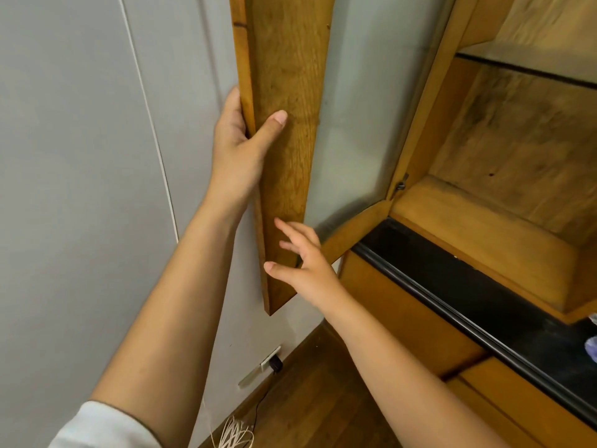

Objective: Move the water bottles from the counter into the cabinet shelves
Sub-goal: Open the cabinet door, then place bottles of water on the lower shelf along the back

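The glass-panelled wooden cabinet door [284, 130] is gripped at its edge by the left hand [240, 140], swung open; the right hand [303, 263] hovers, fingers spread. Bare wooden cabinet shelves [478, 234] are exposed — bottle-fetching seems next. No bottle is clearly shown — only something pale at the black counter [484, 295] edge.

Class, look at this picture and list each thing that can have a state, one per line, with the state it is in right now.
Cabinet door: swung open, held by its outer edge.
Left hand: grips the door's edge, thumb on the wood.
Right hand: fingers spread and relaxed, by the door's lower corner, holds nothing.
Cabinet shelves: exposed; no bottles on the part that shows.
Counter: only partly in view.
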The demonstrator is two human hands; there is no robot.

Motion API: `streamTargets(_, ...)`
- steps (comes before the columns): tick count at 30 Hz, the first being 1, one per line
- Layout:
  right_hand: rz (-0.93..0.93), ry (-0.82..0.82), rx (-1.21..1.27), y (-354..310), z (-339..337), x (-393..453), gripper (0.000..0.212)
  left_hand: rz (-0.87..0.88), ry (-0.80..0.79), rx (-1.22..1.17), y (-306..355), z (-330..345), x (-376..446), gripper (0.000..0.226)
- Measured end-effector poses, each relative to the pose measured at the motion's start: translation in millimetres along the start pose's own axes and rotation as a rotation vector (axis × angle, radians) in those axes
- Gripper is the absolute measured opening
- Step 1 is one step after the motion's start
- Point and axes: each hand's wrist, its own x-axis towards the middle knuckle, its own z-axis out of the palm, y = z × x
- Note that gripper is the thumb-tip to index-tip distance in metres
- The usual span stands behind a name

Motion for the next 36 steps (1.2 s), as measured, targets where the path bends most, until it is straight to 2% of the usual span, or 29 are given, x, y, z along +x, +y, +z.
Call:
streamTargets(4, 0.005, -0.005, 0.004, 4.7, -4.2, -0.6, 0.061, -0.012, -0.011, 0.001, -0.5, 0.6, -2.4, 0.033)
streamTargets(9, 0.009, -0.03, -0.013, 10.2, -11.1, -6.4, 0.058, -0.028, 0.061, 0.023, -1.7, 6.3, -9.4, 0.031)
streamTargets(15, 0.086, -0.007, 0.014, 25.3, -27.6, -30.7, 0.036, -0.088, 0.194, 0.058, -29.2, 5.4, -46.4, 0.04)
streamTargets(19, 0.147, 0.051, 0.048, 48.3, -47.6, -63.4, 0.02, -0.312, 0.319, 0.168, -69.0, 2.5, -98.3, 0.048)
streamTargets(25, 0.275, 0.268, 0.132, 102.4, -81.8, -146.3, 0.015, -0.688, 0.467, 0.409, -108.5, 10.7, -186.9, 0.05)
streamTargets(27, 0.319, 0.38, 0.187, 121.8, -93.4, -182.6, 0.017, -0.775, 0.393, 0.438, -116.6, 31.1, -216.0, 0.046)
streamTargets(28, 0.343, 0.444, 0.227, 132.2, -99.0, -203.1, 0.019, -0.809, 0.307, 0.444, -119.6, 46.1, -231.2, 0.043)
streamTargets(36, 0.564, 1.011, 0.446, 213.3, -112.0, -366.5, 0.029, -0.996, -0.581, 0.405, -138.1, 185.8, -368.8, 0.027)
